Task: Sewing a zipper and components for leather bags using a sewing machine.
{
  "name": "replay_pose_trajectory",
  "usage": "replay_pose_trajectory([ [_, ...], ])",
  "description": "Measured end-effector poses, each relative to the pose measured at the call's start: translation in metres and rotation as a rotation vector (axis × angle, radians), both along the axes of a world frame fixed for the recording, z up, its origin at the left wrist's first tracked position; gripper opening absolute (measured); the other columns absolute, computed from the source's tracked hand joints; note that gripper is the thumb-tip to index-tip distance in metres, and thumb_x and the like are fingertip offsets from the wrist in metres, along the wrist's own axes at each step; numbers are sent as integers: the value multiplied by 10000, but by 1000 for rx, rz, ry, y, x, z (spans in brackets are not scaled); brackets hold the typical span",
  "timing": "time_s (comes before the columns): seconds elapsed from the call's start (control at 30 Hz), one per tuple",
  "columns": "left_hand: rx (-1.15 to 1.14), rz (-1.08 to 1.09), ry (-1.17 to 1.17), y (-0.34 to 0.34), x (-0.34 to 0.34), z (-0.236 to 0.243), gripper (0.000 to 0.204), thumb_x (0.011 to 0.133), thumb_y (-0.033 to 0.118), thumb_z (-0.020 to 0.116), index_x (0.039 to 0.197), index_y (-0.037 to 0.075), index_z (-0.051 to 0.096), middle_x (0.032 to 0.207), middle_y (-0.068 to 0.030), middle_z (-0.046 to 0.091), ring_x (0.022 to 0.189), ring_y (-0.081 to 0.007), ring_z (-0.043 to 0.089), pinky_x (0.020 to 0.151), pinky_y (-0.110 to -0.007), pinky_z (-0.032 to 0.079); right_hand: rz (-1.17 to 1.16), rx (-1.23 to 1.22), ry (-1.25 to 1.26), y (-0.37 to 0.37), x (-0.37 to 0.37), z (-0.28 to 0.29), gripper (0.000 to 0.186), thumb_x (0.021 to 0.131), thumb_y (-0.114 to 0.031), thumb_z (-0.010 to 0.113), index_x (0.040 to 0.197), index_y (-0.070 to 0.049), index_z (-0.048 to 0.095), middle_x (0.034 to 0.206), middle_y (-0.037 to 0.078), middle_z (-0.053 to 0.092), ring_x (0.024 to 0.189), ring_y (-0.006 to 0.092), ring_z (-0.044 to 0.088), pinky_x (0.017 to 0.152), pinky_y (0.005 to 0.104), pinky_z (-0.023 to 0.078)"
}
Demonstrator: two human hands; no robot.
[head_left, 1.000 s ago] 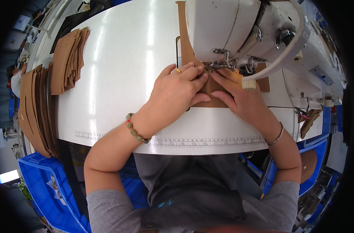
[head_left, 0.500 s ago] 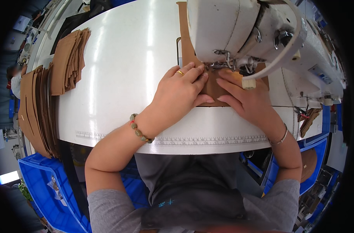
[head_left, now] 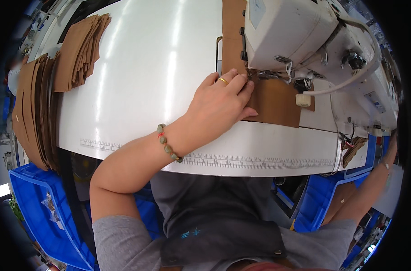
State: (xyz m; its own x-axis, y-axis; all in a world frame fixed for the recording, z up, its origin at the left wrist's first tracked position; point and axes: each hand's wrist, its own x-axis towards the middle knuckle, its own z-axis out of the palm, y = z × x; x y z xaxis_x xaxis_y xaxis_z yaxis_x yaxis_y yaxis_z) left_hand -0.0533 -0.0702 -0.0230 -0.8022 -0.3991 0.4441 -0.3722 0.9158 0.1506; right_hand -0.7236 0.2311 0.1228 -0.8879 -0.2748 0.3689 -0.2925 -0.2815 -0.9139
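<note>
Upper left: brown stacks [head_left: 77,56], edges staggered, probably easing your picking | Upper centre: your left hand [head_left: 223,95], fingers close together, thumb out, rests on the brown panel [head_left: 277,104], seemingly steadying it under the sewing machine [head_left: 286,40] | Right edge: your right hand [head_left: 392,148], arm outstretched; can't tell its fingers.

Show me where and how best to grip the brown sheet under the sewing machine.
Probably pinch the brown sheet at its near right corner, from the near side: it looks thin and flat, that corner is uncovered, while the left hand covers its left side and the sewing machine overhangs farther back.
</note>
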Motion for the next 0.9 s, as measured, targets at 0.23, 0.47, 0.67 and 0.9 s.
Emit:
replay_pose_trajectory([
  [0.23,14,4,-23,-1,0,-1,551,884,449,759,1289,76,725,1315,-67,664,1284,-247,628,1047,-417,514,-191,457,322,27,20,-106,539,1143,-346,434,1534,23,474,1543,173,526,1370,320,564,1158,427,445],
  [0.47,16,17,-29,0,1,-3,555,886,457,755,1293,82,720,1328,-66,657,1293,-248,621,1053,-426,513,-145,42,-99,-24,30,1,521,1134,-335,438,1546,-20,476,1533,163,545,1373,326,567,1143,451,470],
  [0.67,17,20,-3,-2,-1,-4,553,885,455,758,1292,82,716,1341,-66,651,1313,-246,608,1070,-433,509,-162,68,98,4,31,-89,628,1100,-456,507,1536,-4,475,1540,175,530,1366,342,565,1133,482,471],
  [0.9,25,28,-34,0,0,-3,548,891,460,751,1292,88,717,1343,-61,656,1318,-235,610,1074,-431,508,-144,-27,-106,-21,39,-8,577,1116,-410,465,1544,-23,475,1550,147,531,1398,316,539,1134,449,457],
])
